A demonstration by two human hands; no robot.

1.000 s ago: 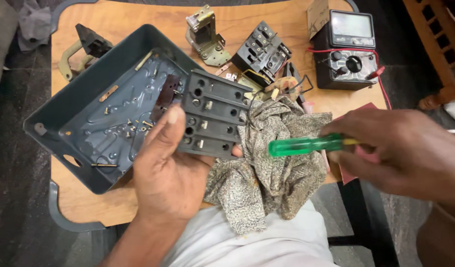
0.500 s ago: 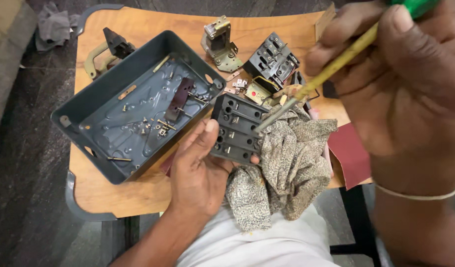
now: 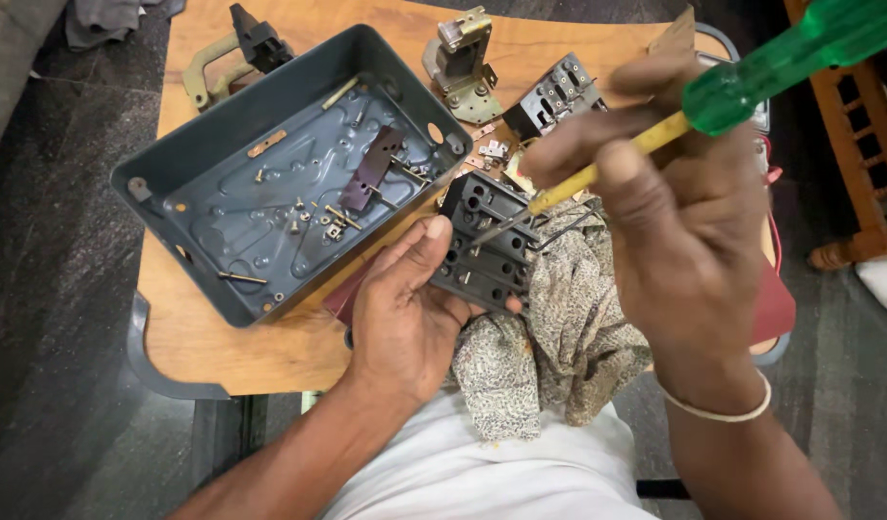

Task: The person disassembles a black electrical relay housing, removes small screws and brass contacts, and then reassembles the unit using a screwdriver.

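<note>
Switch block (image 3: 487, 246): chunky black plastic piece, rows of round holes and small metal terminals, kinda grimy, sitting tilted in the left hand over a speckled rag (image 3: 549, 337).
Left hand (image 3: 405, 313): wrapped round the block's near edge, thumb up on its side.
Right hand (image 3: 679, 231): pinching a green-handled screwdriver (image 3: 655, 140), tip down on the block.
Left of the hands: grey metal box (image 3: 280, 178) with loose screws inside.

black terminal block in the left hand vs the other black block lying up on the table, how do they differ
The held terminal block is gripped by the left hand with the screwdriver tip on it; the loose block lies untouched on the table. The held one looks larger. Both are dark, ribbed parts.
</note>
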